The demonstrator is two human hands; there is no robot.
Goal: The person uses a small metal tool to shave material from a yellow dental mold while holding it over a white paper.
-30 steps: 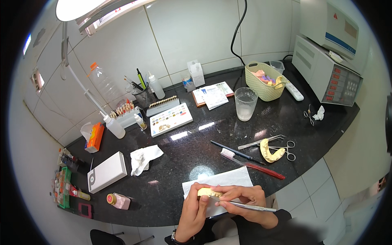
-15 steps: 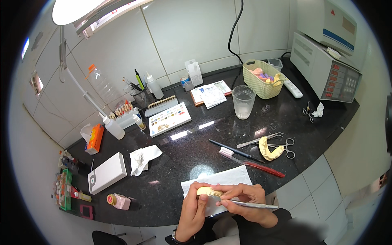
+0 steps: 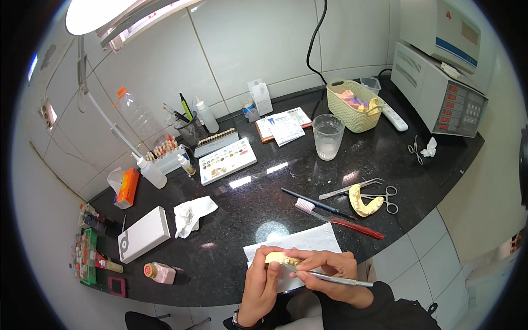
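A black counter (image 3: 247,206) carries a white sheet (image 3: 318,236) under the grip of the left hand (image 3: 260,292). Beyond the grip are a toothbrush (image 3: 355,226) and a glass (image 3: 328,138); left of it, a pink bottle (image 3: 164,273), a white box (image 3: 144,236) and, seemingly, a green rack (image 3: 92,242).

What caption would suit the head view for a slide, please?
Left hand holds a yellow dental cast, right hand a silver-handled instrument, over white paper.

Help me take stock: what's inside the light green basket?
In the basket, a pink piece, a purple piece and, at the right, a yellow piece show at the top. Anything beneath is covered by them and the basket's side.
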